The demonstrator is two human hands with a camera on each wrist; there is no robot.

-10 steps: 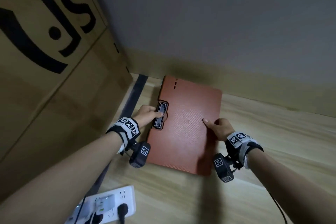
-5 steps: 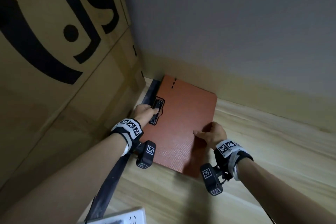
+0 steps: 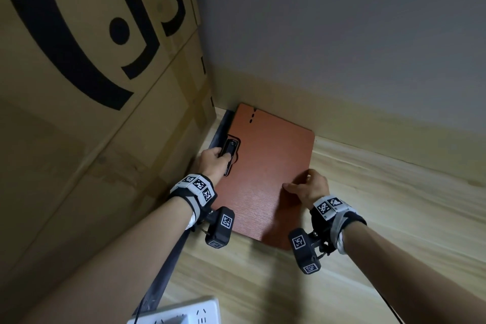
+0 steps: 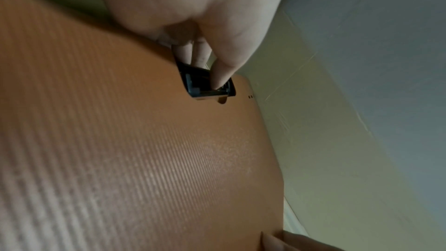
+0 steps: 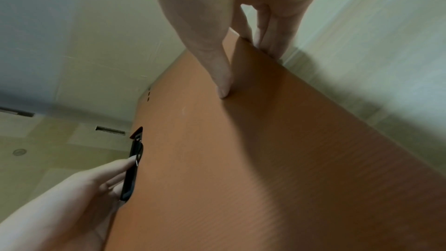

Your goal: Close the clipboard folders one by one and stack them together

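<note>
The orange folder [image 3: 265, 173] lies closed and flat on the wooden floor [image 3: 381, 218], its far end pushed up toward the skirting of the wall [image 3: 342, 34] and its left long edge just beside a big cardboard box [image 3: 92, 113]. The left hand [image 3: 213, 160] is curled onto the black clip [image 3: 230, 151] at that left edge, thumb on top of it and fingers behind. The right hand [image 3: 309, 187] pinches the opposite long edge, thumb flat on the cover and the other fingers wrapped over the rim. Only this one folder shows, so the step in hand looks like seating or carrying it with both hands; whether another lies beneath I cannot tell. To do it well, keep the cover pressed shut under the right thumb so it does not spring open, keep the folder level, and steer by the clip side without levering the clip itself, which might pop. Room is tight: the box wall on the left and the skirting at the far end leave almost no slack, and a dark strip [image 3: 223, 126] runs along the box foot beside the clip, where the knuckles could catch. Open floor lies to the right and toward the person, though a white power strip [image 3: 184, 313] sits near the left forearm, so any pull back should drift rightward.
</note>
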